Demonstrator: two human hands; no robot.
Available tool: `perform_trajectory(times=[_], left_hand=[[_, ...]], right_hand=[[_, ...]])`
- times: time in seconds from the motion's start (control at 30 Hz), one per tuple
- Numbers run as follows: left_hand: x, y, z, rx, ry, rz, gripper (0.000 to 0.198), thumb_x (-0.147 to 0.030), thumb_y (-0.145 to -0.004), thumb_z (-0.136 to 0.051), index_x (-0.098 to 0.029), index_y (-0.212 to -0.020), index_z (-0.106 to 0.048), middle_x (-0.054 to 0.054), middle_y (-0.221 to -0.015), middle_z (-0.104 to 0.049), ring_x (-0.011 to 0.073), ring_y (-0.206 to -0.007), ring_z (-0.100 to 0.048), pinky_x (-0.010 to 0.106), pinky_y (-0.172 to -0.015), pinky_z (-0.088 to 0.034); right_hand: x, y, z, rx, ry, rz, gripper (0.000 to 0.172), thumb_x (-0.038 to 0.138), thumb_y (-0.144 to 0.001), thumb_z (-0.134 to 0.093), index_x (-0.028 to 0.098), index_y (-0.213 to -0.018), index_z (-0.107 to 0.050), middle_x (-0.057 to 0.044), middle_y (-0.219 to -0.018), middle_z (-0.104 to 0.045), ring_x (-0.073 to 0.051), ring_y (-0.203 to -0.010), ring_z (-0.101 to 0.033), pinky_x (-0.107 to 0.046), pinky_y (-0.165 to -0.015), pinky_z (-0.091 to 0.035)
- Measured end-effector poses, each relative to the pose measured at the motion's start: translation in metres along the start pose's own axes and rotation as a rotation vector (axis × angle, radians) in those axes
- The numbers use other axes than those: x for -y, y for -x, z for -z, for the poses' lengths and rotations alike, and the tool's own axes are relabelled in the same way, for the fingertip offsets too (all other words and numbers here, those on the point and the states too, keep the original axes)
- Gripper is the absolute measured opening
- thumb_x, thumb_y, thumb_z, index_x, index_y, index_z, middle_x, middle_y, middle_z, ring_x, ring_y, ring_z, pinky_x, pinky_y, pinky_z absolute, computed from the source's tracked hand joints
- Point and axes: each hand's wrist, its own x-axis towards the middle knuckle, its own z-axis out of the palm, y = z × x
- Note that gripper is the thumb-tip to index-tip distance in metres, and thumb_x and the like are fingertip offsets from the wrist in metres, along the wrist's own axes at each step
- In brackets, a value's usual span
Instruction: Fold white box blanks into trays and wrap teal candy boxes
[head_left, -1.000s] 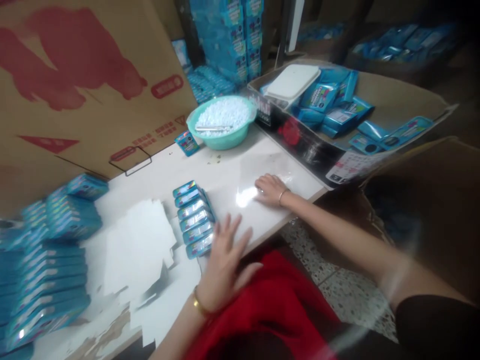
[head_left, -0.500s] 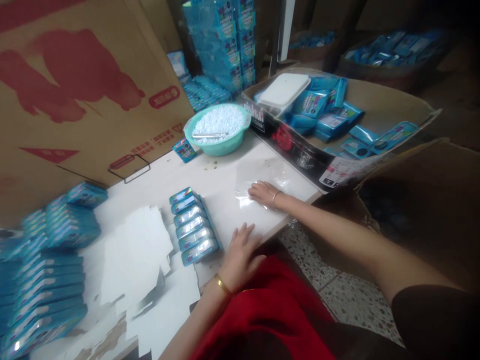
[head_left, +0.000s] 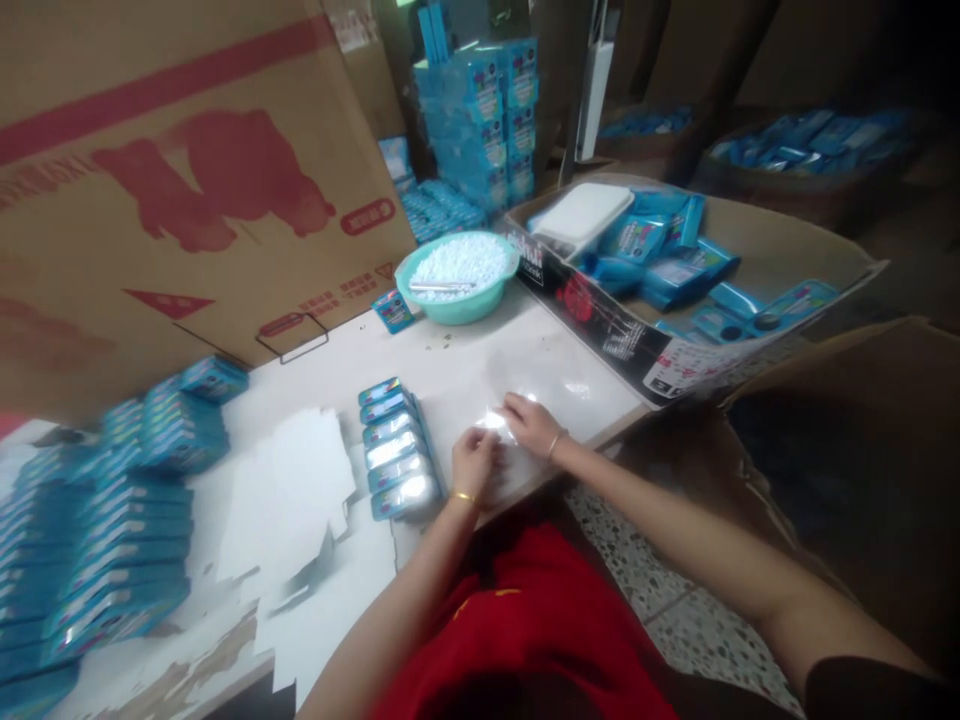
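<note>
Both my hands meet near the front edge of the white table. My left hand and my right hand have their fingers closed on a clear plastic bag that lies flat on the table. A row of several blue packets lies just left of my left hand, close to it but apart.
A teal bowl of white pellets stands at the back of the table. A cardboard tray with blue packets and a white box is at the right. Stacks of blue packets and white card sheets lie at the left. A big carton stands behind.
My left hand moved right from beside the packet row to the bag. My right hand drew back toward the table edge, and both hands now pinch the bag.
</note>
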Motion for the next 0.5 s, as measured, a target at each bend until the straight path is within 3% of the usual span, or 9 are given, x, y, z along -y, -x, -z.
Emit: perform_trajectory(times=[0.13,0.27,0.37,0.5], left_hand=[[0.002,0.009,0.003,-0.038,0.06,-0.001,0.037,-0.047,-0.067,-0.067,-0.015,-0.065,-0.048,0.0,-0.062,-0.058,0.0106,-0.052,-0.059,0.02,-0.047,-0.046],[-0.012,0.013,-0.006,0.005,0.124,-0.059,0.037,-0.046,-0.067,-0.068,-0.014,-0.071,-0.051,0.007,-0.095,-0.064,0.0148,-0.074,-0.066,0.026,-0.061,-0.054],[-0.028,0.011,-0.018,0.077,0.141,-0.12,0.037,-0.044,-0.068,-0.068,-0.013,-0.066,-0.047,0.01,-0.118,-0.058,0.0189,-0.088,-0.065,0.03,-0.067,-0.056],[-0.045,0.012,-0.028,0.154,0.089,-0.182,0.033,-0.038,-0.067,-0.069,-0.013,-0.064,-0.049,0.011,-0.111,-0.06,0.0181,-0.081,-0.066,0.032,-0.065,-0.057]], right_hand=[[-0.016,0.004,0.009,-0.076,-0.161,-0.124,0.032,0.044,-0.09,-0.037,0.022,-0.067,-0.038,0.006,-0.059,-0.037,-0.012,-0.057,-0.041,-0.024,-0.058,-0.035],[-0.015,0.019,0.014,-0.043,-0.306,-0.203,0.035,0.052,-0.088,-0.042,0.02,-0.097,-0.05,0.003,-0.073,-0.052,-0.011,-0.059,-0.051,-0.024,-0.055,-0.044],[0.0,0.037,0.013,0.053,-0.38,-0.183,0.059,0.048,-0.077,-0.063,0.022,-0.126,-0.043,-0.004,-0.103,-0.06,-0.015,-0.079,-0.062,-0.028,-0.068,-0.052],[0.011,0.048,0.024,0.071,-0.403,-0.171,0.049,0.043,-0.085,-0.053,0.023,-0.13,-0.048,-0.008,-0.123,-0.057,-0.021,-0.11,-0.057,-0.038,-0.093,-0.047]])
